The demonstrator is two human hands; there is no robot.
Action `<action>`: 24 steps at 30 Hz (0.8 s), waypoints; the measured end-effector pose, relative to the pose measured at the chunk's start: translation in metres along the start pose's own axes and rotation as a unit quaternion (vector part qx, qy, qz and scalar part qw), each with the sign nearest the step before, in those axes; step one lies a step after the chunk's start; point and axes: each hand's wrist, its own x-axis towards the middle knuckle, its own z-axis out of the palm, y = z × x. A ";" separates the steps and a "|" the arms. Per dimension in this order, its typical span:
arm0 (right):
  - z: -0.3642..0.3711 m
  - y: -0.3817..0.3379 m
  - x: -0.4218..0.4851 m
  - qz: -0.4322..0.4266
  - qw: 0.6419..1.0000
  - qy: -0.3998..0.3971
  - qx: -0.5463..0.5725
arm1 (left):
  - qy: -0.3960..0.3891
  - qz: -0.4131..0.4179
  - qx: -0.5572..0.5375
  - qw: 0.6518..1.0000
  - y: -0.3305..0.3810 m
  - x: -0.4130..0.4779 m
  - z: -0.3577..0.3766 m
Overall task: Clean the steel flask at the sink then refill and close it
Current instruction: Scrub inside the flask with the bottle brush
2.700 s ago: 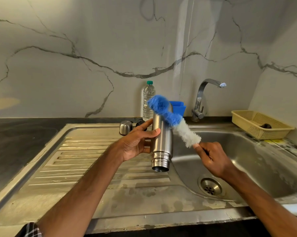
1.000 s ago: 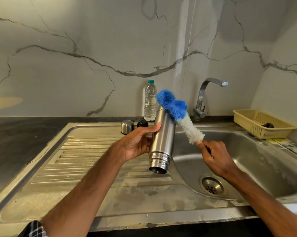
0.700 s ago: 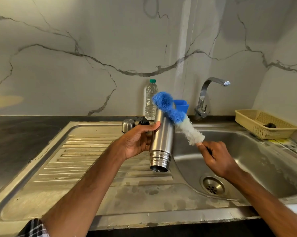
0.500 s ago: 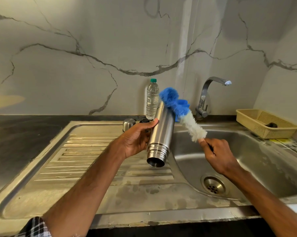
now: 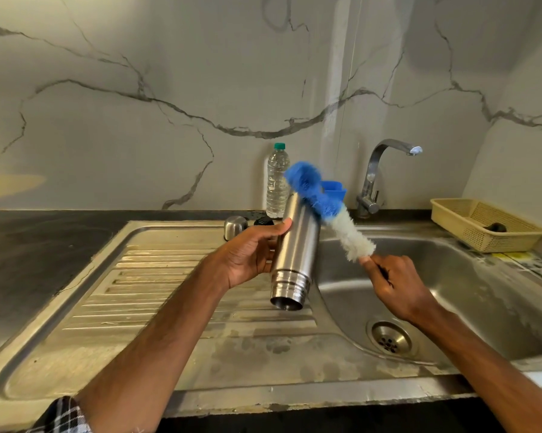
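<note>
My left hand grips the steel flask round its body, with the open mouth tilted down and toward me over the edge of the sink basin. In my right hand is the handle of a bottle brush; its blue and white bristles lie against the flask's upper end, on the outside. The flask's steel cap and a black stopper sit on the drainboard behind my left hand.
A clear plastic water bottle stands at the wall. Behind the brush sits a blue container, and the tap is to its right, not running. A yellow basket rests at the far right. The drain lies below my right hand.
The brush has been rubbing back and forth over the flask's upper end. The flask has shifted slightly in tilt while my left hand kept its hold.
</note>
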 end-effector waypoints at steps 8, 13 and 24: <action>0.004 0.002 -0.004 -0.057 0.998 -0.037 0.014 | 0.037 0.044 -0.082 0.995 0.002 0.003 -0.008; 0.007 -0.001 0.000 -0.034 0.999 -0.033 0.012 | 0.061 0.038 -0.091 0.993 0.006 0.000 -0.010; 0.009 0.001 -0.006 -0.080 0.995 -0.060 0.027 | 0.048 0.048 -0.067 0.995 0.007 -0.002 -0.013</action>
